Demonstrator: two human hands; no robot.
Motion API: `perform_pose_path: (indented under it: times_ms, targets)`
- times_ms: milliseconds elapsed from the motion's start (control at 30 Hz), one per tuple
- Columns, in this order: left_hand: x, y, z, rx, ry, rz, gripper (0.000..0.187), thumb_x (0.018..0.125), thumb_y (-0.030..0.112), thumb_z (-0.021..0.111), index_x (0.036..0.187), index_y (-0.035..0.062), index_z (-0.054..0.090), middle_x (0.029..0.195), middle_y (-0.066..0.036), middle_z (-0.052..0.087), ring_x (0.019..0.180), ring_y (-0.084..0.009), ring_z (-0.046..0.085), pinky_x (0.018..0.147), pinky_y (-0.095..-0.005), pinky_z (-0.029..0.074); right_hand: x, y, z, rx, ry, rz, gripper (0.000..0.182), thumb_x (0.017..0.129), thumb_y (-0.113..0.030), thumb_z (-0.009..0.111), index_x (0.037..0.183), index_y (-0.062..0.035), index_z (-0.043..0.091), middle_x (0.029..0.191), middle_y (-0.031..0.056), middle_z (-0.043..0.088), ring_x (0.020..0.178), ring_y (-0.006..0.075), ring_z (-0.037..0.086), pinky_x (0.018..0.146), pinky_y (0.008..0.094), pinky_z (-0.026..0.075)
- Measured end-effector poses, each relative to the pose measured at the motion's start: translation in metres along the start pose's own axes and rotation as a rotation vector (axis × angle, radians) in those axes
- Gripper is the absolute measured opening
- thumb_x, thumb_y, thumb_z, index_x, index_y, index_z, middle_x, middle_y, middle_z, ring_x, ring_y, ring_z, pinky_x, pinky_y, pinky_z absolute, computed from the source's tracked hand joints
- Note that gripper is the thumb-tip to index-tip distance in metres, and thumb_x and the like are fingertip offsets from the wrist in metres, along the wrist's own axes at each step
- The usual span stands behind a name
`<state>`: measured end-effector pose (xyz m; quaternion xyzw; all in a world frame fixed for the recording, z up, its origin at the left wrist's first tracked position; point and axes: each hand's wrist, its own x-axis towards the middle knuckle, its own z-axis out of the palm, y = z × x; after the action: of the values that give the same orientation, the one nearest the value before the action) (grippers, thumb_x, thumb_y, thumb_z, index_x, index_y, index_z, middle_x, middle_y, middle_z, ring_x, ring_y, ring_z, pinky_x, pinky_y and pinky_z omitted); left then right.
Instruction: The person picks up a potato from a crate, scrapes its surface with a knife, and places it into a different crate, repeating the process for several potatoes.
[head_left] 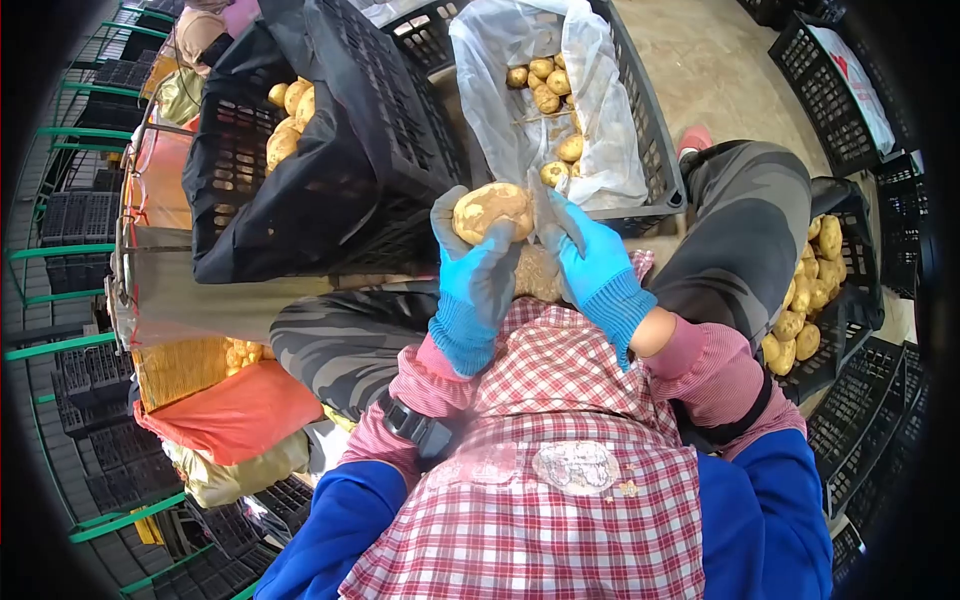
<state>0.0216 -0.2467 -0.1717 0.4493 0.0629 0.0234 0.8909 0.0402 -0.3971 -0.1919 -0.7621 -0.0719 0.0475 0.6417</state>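
Observation:
A large tan potato (492, 212) with brown soil patches is in my left hand (467, 262), the gloved fingers and thumb wrapped round its left end and underside. My right hand (582, 248), in a matching blue and grey glove, is just right of the potato, fingers stretched out with their tips close to its right end. A brown, dusty surface (540, 273) shows between my wrists. Beyond my hands stands a black crate (655, 150) lined with a white plastic sheet (612, 145), with several potatoes (545, 82) inside.
A tilted black crate (400, 110) with a dark liner and potatoes (290, 115) stands at front left. At right, another crate (862, 310) holds many potatoes (818, 285). Stacked black crates (825, 95) and a red cloth (235, 415) flank me. A partly seen person (200, 35) is at top left.

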Motion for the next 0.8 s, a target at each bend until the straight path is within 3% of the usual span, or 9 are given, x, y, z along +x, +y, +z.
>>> perform_pose_path:
  times_ms: [67,167,367,467,567,667,800]
  targets:
    - [0.001,-0.003,0.001,0.067,-0.017,0.03,0.063,0.093,0.01,0.068,0.143,0.0168,0.03,0.141,-0.014,0.046,0.127,-0.0283,0.051,0.107,-0.046,0.046,0.0,0.012,0.006,0.065,0.061,-0.122,0.043,0.097,-0.012,0.056,0.138,-0.0011,0.052,0.107,0.0279,0.067,0.096,0.0346,0.07,0.081,0.0373,0.053]
    - [0.003,-0.012,0.0,0.195,-0.006,0.099,0.068,0.092,0.009,0.069,0.145,0.0171,0.028,0.144,-0.014,0.045,0.128,-0.0271,0.05,0.107,-0.0443,0.047,-0.001,-0.004,-0.002,-0.036,0.046,-0.106,0.043,0.097,-0.012,0.056,0.138,-0.0012,0.052,0.104,0.0288,0.066,0.098,0.0392,0.068,0.08,0.0392,0.053]
    - [0.003,-0.019,-0.004,0.165,-0.051,0.146,0.073,0.091,0.007,0.07,0.147,0.0209,0.026,0.144,-0.012,0.044,0.128,-0.0243,0.05,0.109,-0.0413,0.046,-0.004,-0.005,-0.006,-0.068,0.012,-0.045,0.045,0.096,-0.015,0.057,0.139,-0.0033,0.052,0.104,0.0282,0.066,0.095,0.0416,0.067,0.079,0.0418,0.054]
    - [-0.002,-0.02,0.005,0.029,0.038,0.067,0.071,0.085,-0.007,0.069,0.143,0.0147,0.033,0.141,-0.013,0.047,0.128,-0.0241,0.05,0.11,-0.0387,0.044,-0.014,0.002,-0.001,-0.189,0.013,-0.145,0.047,0.095,-0.018,0.059,0.14,-0.0057,0.051,0.102,0.0278,0.066,0.093,0.0426,0.066,0.078,0.0445,0.054]
    - [-0.007,-0.021,0.001,-0.05,0.07,-0.006,0.071,0.086,-0.005,0.07,0.143,0.0146,0.033,0.141,-0.013,0.047,0.128,-0.0242,0.05,0.11,-0.0389,0.044,-0.009,-0.024,-0.007,-0.124,-0.131,0.113,0.047,0.095,-0.02,0.058,0.14,-0.0075,0.052,0.101,0.0274,0.067,0.092,0.0433,0.066,0.077,0.046,0.054]
    - [-0.008,-0.017,-0.001,0.011,0.034,-0.016,0.069,0.092,0.007,0.068,0.146,0.0222,0.029,0.142,-0.01,0.045,0.127,-0.0249,0.051,0.107,-0.042,0.047,-0.006,-0.007,-0.008,-0.129,-0.086,-0.037,0.049,0.096,-0.02,0.057,0.143,-0.0107,0.049,0.103,0.0267,0.067,0.093,0.0428,0.066,0.077,0.046,0.054]
    - [-0.009,-0.016,-0.007,0.097,-0.018,0.013,0.07,0.09,0.006,0.071,0.145,0.0191,0.031,0.141,-0.01,0.046,0.127,-0.0246,0.051,0.108,-0.041,0.047,-0.001,0.001,-0.007,-0.173,-0.061,-0.083,0.054,0.096,-0.02,0.055,0.148,-0.0144,0.042,0.1,0.0254,0.067,0.09,0.042,0.066,0.076,0.0467,0.054]
